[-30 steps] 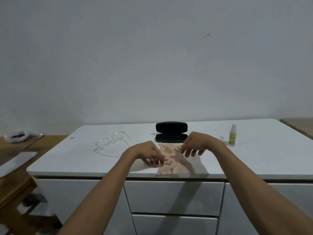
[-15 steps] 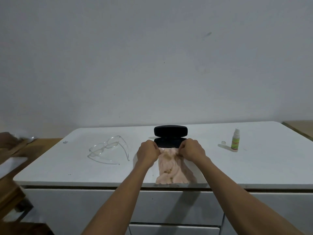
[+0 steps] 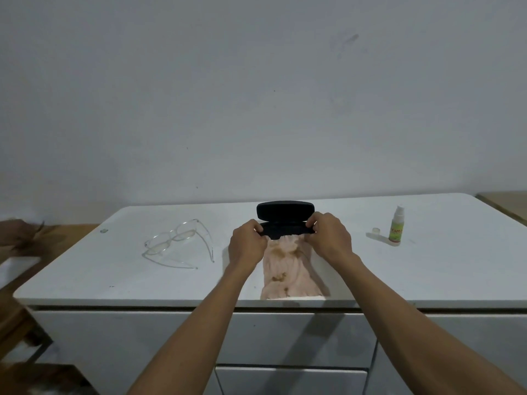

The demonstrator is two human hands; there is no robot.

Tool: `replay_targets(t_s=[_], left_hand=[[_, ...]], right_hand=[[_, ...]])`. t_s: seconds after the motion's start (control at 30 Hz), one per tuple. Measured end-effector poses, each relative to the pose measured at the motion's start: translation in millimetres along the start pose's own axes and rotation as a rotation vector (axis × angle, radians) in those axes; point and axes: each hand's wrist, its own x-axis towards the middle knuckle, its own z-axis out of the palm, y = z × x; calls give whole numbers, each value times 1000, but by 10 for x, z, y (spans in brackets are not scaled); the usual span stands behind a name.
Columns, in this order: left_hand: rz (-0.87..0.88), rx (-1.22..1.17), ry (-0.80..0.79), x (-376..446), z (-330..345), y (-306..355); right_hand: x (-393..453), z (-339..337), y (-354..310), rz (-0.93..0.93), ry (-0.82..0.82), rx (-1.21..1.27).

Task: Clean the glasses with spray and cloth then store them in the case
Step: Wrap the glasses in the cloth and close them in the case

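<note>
An open black glasses case [image 3: 285,211] stands at the middle back of the white table [image 3: 427,269], its lid raised. My left hand [image 3: 247,243] grips the left end of its lower half. My right hand [image 3: 328,238] grips the right end, finger and thumb curled round it. A peach cleaning cloth [image 3: 288,272] with brown stains lies flat between my wrists, from the case to the table's front edge. The clear-framed glasses [image 3: 176,242] lie unfolded to the left, apart from both hands. A small green spray bottle [image 3: 396,228] stands upright at the right.
The bottle's small clear cap [image 3: 376,230] lies just left of the spray bottle. White drawers [image 3: 285,337] sit under the tabletop. Wooden furniture [image 3: 34,238] stands past the table's left end. A plain wall rises behind.
Both hands have moved forward from the cloth's far corners to the ends of the case. The cloth now lies spread flat. The glasses and bottle have not moved.
</note>
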Motion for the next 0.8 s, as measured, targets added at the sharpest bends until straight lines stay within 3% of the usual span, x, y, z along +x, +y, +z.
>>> replay_targets(t_s=[0.17, 0.4, 0.8], left_hand=[[192, 115, -113, -169, -45, -21], [507, 405, -191, -328, -125, -199], [600, 585, -277, -520, -331, -209]], right_hand=[[-48, -65, 42, -89, -273, 21], [-178, -157, 94, -136, -324, -83], [-270, -423, -23, -98, -576, -260]])
